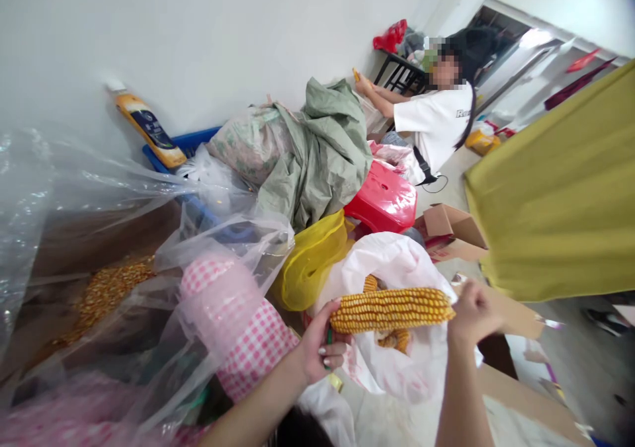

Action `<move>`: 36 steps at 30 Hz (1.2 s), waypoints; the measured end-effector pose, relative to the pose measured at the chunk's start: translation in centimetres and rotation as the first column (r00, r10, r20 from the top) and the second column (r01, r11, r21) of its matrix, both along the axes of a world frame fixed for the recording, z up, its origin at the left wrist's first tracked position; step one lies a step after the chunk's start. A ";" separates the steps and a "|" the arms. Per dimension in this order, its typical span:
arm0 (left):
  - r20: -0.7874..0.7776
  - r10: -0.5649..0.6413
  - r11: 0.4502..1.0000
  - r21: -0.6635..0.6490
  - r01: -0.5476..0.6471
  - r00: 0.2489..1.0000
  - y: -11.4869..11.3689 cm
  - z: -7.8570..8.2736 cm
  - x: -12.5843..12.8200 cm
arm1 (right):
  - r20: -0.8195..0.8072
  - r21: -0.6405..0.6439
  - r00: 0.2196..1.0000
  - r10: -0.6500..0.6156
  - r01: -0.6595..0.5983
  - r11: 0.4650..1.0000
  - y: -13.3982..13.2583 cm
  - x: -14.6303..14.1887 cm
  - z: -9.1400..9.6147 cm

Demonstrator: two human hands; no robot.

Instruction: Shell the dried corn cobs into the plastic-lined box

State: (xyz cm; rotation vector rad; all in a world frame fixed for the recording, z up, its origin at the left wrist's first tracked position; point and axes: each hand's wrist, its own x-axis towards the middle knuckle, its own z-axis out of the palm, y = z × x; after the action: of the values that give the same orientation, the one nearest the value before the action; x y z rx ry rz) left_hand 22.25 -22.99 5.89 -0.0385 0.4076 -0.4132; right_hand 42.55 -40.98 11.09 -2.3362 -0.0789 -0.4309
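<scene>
The white sack (362, 258) stands with its mouth open, containing cob pieces (397, 340). The corn cob (391, 309) is positioned over this mouth, extending from the left hand (320, 346) toward the right hand (473, 315). The right hand is blurred beside the tip; its grip cannot be determined. The left hand clasps the cob's near end and a slim green item (329, 336).

At least two corn cobs (391, 309), one red plastic stool (385, 197), one yellow bottle (149, 128) and one co-worker (430, 120) are seen.
</scene>
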 end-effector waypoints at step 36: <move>0.447 0.371 0.417 0.703 -0.576 0.814 0.9 5.8 -5.3 | -0.181 0.969 0.681 0.709 0.001 0.247 9.2 -13.0 -0.5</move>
State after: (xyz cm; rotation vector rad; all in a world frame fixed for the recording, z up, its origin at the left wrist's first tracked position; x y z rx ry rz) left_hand 16.93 -22.12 11.71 0.8102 0.3098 0.3992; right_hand 29.56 -31.76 10.63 -1.0499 -0.0703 0.5079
